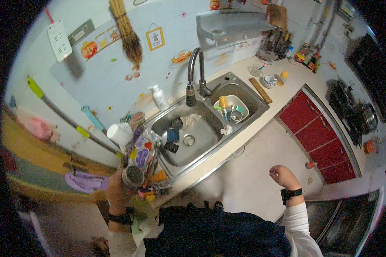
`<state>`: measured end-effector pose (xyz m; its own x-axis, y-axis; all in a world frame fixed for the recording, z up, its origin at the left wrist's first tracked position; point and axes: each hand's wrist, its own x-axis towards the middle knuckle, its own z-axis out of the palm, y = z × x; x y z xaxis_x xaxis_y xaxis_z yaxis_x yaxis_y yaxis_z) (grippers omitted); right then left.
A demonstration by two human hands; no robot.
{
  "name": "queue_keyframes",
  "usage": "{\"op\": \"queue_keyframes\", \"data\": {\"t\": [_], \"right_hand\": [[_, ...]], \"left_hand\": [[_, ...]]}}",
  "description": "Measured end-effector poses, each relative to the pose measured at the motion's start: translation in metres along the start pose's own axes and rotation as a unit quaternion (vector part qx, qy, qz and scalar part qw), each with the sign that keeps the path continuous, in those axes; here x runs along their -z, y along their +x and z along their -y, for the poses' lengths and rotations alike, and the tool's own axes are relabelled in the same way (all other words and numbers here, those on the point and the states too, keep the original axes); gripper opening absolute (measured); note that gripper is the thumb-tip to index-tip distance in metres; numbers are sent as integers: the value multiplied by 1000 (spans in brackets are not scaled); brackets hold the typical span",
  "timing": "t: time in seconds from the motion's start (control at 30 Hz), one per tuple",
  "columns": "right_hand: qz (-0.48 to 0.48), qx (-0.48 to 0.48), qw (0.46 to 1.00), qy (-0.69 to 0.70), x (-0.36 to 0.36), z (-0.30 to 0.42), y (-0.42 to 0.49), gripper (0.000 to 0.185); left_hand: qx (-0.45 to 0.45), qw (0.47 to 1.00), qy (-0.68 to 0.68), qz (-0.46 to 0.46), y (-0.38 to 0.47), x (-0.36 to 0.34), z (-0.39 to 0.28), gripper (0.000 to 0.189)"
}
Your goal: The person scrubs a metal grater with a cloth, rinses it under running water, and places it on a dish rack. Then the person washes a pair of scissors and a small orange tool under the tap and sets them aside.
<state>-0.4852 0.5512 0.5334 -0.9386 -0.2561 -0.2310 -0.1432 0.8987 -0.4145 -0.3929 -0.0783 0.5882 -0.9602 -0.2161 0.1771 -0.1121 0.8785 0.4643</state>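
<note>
At the left end of the counter, my left hand (116, 190) is around a round container (133, 176) with a dark grey interior. Beside it lies a heap of colourful plastic packaging (142, 155), against the rim of the steel sink (202, 138). A white mug (119, 133) stands behind the heap. My right hand (284, 177) hangs over the floor, away from the counter, its fingers loosely curled around nothing. Dark pieces (173, 135), a pale crumpled cloth (191, 119) and some whitish scraps (189, 140) lie in the large basin.
A tall faucet (196, 74) rises behind the basins. In the smaller basin sits a white tub (244, 112) of utensils. A pump bottle (160, 98) stands at the wall. Farther right are a bamboo mat (260, 90), a cup (269, 81) and red cabinets (315, 128).
</note>
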Motion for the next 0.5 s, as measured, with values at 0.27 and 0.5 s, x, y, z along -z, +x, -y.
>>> {"op": "queue_keyframes", "data": {"t": [0.27, 0.5], "right_hand": [[-92, 298, 950, 14, 42, 68, 184, 18], [-65, 299, 951, -45, 49, 103, 362, 29]], "left_hand": [[30, 999, 37, -18, 41, -56, -84, 53], [45, 993, 25, 103, 138, -144, -77, 64]]}}
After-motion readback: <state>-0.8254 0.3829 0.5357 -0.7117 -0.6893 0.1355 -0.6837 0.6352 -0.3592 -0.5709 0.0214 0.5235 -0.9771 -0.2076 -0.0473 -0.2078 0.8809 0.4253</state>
